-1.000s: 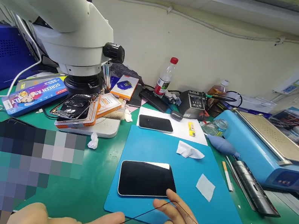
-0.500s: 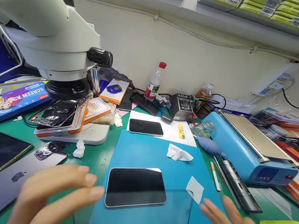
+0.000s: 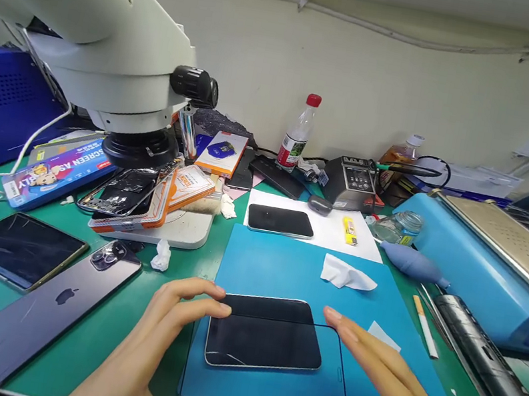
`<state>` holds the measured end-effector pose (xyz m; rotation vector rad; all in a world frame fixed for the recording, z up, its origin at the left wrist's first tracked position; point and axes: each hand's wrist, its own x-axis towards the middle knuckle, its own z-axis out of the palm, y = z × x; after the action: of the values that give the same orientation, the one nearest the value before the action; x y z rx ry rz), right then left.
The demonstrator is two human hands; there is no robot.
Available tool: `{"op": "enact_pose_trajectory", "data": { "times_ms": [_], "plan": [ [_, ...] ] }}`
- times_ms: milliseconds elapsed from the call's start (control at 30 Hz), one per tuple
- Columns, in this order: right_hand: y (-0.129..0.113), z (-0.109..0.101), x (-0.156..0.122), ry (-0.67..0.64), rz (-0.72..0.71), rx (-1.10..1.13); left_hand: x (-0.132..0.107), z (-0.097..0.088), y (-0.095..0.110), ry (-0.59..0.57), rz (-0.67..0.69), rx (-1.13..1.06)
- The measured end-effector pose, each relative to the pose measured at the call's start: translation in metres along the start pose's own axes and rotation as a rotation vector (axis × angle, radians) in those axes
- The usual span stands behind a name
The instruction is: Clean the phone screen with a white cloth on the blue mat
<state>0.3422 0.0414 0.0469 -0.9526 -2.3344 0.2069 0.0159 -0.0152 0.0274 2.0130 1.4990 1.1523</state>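
A black-screened phone point(image 3: 262, 333) lies flat on a blue mat point(image 3: 284, 262). Over its near half I hold a clear screen protector with a thin dark border point(image 3: 272, 395), tilted slightly and overlapping the phone. My left hand point(image 3: 153, 348) pinches the protector's left edge, with fingers at the phone's far left corner and thumb at the near edge. My right hand point(image 3: 389, 388) grips the right edge the same way, fingers stretched toward the phone's far right corner.
A white microscope point(image 3: 120, 32) overhangs the left. A purple phone point(image 3: 48, 304) lies face down beside a dark tablet point(image 3: 17, 248). A second phone point(image 3: 281, 221) rests on white paper, near a crumpled wipe point(image 3: 347, 276). A blue machine point(image 3: 498, 257) and a roller point(image 3: 482, 349) stand at the right.
The protector, seen edge-on near me a second ago, has come down flat over the phone. Both hands moved inward to the phone's two sides.
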Motion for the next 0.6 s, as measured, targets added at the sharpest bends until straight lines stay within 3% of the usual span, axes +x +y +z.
{"op": "enact_pose_trajectory", "data": {
  "times_ms": [200, 333, 600],
  "plan": [
    [0.005, 0.003, -0.005, -0.049, 0.111, 0.019, 0.006, 0.0, -0.003, -0.01, -0.01, -0.014],
    [0.006, 0.005, 0.001, -0.034, 0.109, 0.071, 0.008, -0.004, -0.004, -0.025, -0.047, 0.021],
    [0.022, 0.011, 0.005, -0.08, 0.245, 0.183, 0.006, -0.002, -0.01, -0.144, -0.064, 0.09]
  ]
}}
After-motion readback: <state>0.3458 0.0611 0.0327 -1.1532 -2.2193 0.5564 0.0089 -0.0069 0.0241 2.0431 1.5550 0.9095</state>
